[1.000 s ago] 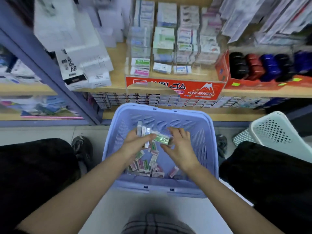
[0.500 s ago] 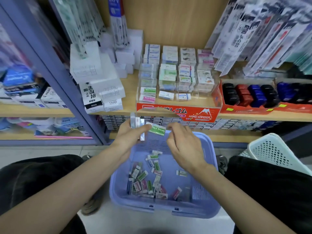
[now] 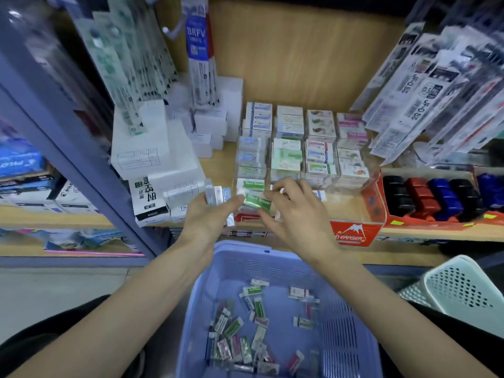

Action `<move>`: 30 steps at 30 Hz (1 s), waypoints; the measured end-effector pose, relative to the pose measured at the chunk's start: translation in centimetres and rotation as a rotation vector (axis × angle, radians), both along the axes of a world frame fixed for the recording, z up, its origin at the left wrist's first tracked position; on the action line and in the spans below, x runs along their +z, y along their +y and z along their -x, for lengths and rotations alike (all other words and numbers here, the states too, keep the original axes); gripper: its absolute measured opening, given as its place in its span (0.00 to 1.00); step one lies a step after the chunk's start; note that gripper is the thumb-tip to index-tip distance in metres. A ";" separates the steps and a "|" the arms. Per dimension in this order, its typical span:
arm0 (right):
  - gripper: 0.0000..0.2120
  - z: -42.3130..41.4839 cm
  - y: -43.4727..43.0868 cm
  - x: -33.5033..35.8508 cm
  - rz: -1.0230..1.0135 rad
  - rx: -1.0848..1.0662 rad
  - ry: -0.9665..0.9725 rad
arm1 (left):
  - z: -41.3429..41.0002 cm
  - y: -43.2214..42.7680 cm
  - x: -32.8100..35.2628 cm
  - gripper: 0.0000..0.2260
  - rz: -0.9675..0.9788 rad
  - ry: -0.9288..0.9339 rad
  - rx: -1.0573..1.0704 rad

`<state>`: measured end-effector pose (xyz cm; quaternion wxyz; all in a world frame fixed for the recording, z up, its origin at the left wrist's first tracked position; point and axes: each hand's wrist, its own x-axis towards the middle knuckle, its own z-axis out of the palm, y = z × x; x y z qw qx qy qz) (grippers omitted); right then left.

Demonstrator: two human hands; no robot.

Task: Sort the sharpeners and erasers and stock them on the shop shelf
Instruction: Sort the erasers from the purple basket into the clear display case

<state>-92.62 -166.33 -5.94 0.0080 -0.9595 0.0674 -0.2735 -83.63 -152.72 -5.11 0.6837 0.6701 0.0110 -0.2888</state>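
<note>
green eraser: we see the green-labelled eraser held in the air just in front of the display case, above the shelf edge and well clear of the basket below.
right hand: the right hand pinches the eraser's right end between thumb and fingers.
left hand: the left hand is curled round a small stack of erasers standing on edge; its thumb touches the green eraser's left end.
step: we judge this as stocking, one sorted eraser being passed to the case.
next move: it calls for laying the eraser flat in the front-left compartment, onto the matching green label already there, without nudging neighbouring stacks.
display case contents: clear and compartmented; it holds wrapped erasers stacked by label colour, the rear rows taller than the front.
purple basket: the purple basket holds many loose erasers, mixed green, pink and white, so much of the sorting remains.
red tray: the red tray holds black, red and blue blocks, possibly sharpeners; we cannot confirm.
white basket: the white basket stands at right; its contents are hidden.
</note>
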 end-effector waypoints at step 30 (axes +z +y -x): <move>0.13 -3.9 -1.7 -0.4 -0.515 -0.084 0.108 | -1.2 1.0 0.5 0.35 -0.157 -0.055 -0.133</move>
